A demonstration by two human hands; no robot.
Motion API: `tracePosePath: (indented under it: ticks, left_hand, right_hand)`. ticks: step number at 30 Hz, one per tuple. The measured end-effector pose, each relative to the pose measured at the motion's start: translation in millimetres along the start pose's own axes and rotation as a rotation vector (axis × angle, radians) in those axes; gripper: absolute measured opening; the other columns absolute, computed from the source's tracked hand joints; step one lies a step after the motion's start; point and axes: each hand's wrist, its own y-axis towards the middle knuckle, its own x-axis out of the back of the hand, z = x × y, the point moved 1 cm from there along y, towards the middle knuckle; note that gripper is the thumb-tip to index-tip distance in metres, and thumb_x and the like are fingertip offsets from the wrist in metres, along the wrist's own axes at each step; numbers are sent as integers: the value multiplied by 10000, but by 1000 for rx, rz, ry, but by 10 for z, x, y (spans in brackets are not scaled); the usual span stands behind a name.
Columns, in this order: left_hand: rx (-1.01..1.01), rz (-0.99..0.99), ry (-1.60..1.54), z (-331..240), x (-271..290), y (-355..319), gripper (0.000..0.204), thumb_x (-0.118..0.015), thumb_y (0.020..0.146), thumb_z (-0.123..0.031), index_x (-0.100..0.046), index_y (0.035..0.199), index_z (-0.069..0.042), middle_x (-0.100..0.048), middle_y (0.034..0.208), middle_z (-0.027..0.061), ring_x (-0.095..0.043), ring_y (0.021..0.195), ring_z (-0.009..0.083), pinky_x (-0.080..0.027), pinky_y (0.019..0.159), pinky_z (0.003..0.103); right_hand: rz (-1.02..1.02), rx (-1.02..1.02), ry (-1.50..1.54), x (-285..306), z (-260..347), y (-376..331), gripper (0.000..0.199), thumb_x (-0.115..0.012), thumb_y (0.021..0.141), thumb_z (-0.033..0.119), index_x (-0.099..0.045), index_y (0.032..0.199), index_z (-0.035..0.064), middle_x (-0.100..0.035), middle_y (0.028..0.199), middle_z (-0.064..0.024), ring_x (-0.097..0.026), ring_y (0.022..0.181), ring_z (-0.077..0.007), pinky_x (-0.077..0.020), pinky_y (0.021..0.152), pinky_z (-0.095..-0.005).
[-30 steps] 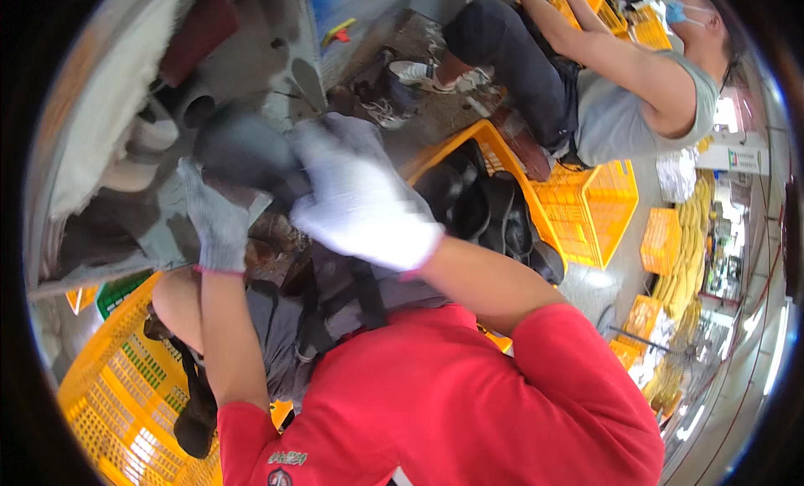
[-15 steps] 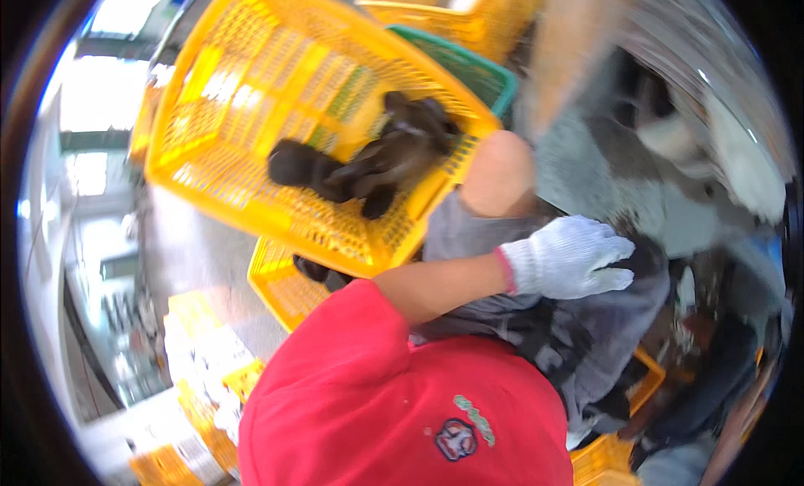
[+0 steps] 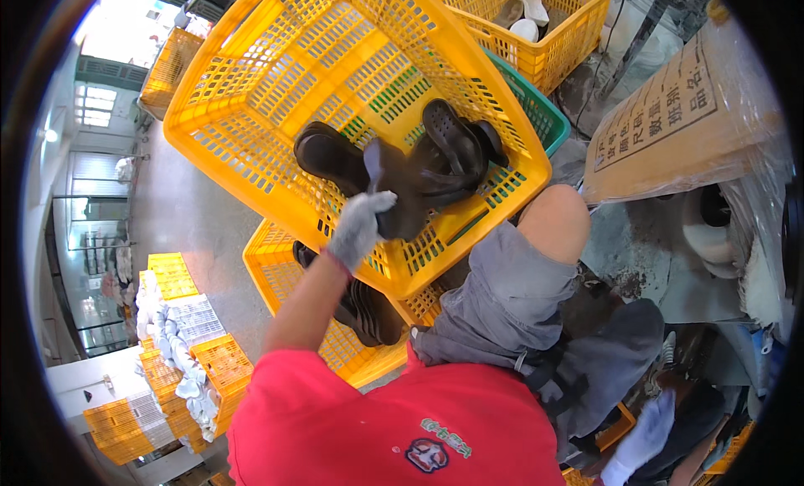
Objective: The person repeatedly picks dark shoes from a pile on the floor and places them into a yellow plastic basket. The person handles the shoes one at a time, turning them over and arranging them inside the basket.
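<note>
My left hand (image 3: 356,228), in a pale knit glove with a red cuff, reaches over the near rim of a large yellow perforated crate (image 3: 243,164). It is closed on a dark brown shoe (image 3: 400,205), blurred by motion. Behind that shoe lie another dark shoe with a rounded end (image 3: 327,155) and a dark open-backed shoe (image 3: 452,138), with more dark footwear beside it. At the lower right, away from the crate, my right hand (image 3: 646,436) shows in a white glove. Its fingers look stretched out, and I see nothing in them.
Beneath the large crate stand a green crate (image 3: 536,105) and a lower yellow crate (image 3: 268,268) with stacked dark soles (image 3: 368,310). Farther back, another yellow crate (image 3: 578,38) holds pale pieces. A plastic-wrapped cardboard box (image 3: 670,118) stands right; stacked crates (image 3: 222,365) stand left.
My left hand has moved from over my lap leftward into the large crate and taken hold of a dark shoe. My right hand has come into view at the lower right.
</note>
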Motion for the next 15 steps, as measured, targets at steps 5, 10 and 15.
tracePosePath:
  ticks: [5, 10, 15]
  left_hand:
    - [-46, 496, -62, 593, -1441, -1498, 324, -625, 1089, -185, -653, 1347, 9, -744, 1277, 86, -721, 1184, 264, -548, 1087, 403]
    - [-567, 1218, 327, 812, -2198, -1696, 389, -712, 1047, -206, -668, 1353, 30, -665, 1402, 173, -603, 1376, 288, -460, 1168, 413]
    - [-154, 886, 188, 1342, -3157, -1214, 436, -806, 986, -189, -619, 1339, -12, -719, 1197, 106, -704, 1084, 224, -576, 951, 371]
  right_hand:
    - [331, 823, 0, -896, 2015, 260, 518, -911, 696, 167, -759, 1161, -2, -651, 1429, -240, -509, 1471, -462, -396, 1240, -556]
    - [114, 142, 534, -438, 1671, 301, 382, -800, 908, 44, -748, 1274, -54, -776, 1294, -186, -748, 1162, -261, -570, 1042, -389]
    - [-393, -495, 815, -7, 693, -135, 416, -771, 972, 62, -696, 1362, -62, -768, 1277, -126, -725, 1133, -215, -558, 1021, -350]
